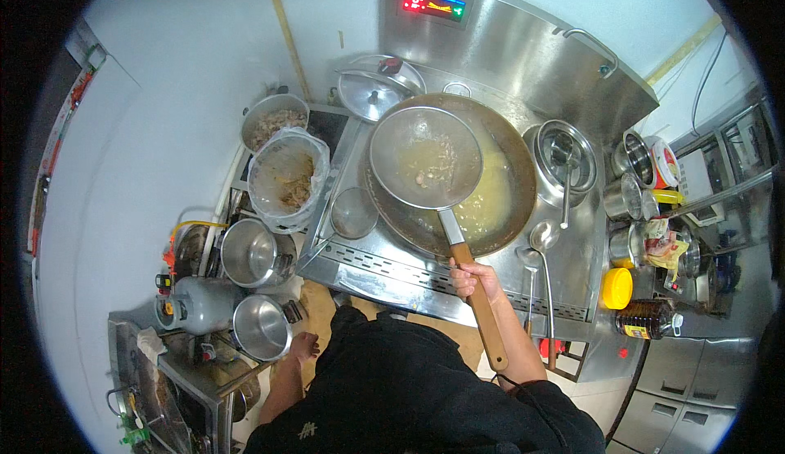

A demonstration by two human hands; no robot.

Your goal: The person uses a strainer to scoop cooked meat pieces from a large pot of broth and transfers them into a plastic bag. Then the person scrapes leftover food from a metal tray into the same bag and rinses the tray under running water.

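My right hand (475,278) grips the wooden handle of a large round mesh strainer (398,141), tilting slightly over a big wok (521,221). Small pale bits lie in the mesh. Yellowish liquid (490,199) shows in the wok beyond the strainer's rim. Down at my left side, my left hand (305,346) has its fingers loosely curled, with no object visible in it. It is close to an open metal pot (264,328), but whether they touch is unclear. A small round strainer (354,213) rests on the steel cooktop left of the wok.
A lined bucket (260,175) with brown residue and a pot of chopped food (251,124) stand at left, above another metal pot (248,251) and a gas cylinder (205,307). Right of the wok are a nested pot (546,187), ladles (547,270), a yellow-lidded jar (616,288) and an oil bottle (641,319).
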